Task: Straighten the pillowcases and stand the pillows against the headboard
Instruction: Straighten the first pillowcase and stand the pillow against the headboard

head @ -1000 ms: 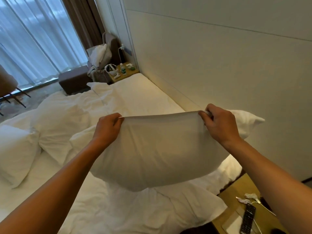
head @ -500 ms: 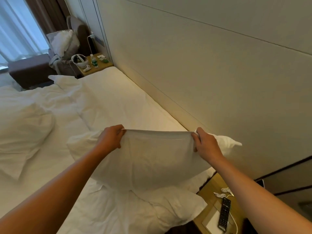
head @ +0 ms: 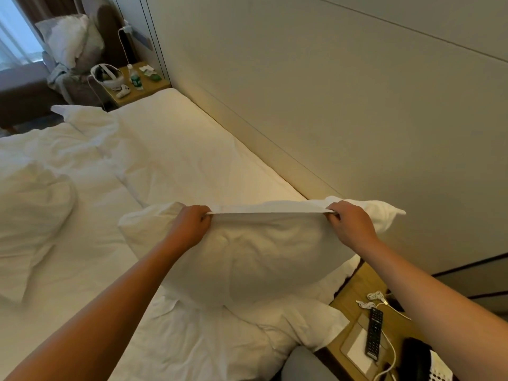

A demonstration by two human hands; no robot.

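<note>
The bed (head: 176,149) has a white sheet and stands along the headboard (head: 330,111). On it lie a crumpled duvet (head: 55,166) at the left, a pillow (head: 247,248) near the headboard, and a second pillow (head: 297,323) at the near edge, beside the bench (head: 357,287).

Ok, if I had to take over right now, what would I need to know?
Left hand and right hand each pinch the top edge of the pillow, pulling its case taut near the headboard.
Another pillow lies slumped on the bed's left side; one more lies under the held one.
Done: none stands at the headboard yet.
Left: stand this pillow up, then straighten the others.
</note>
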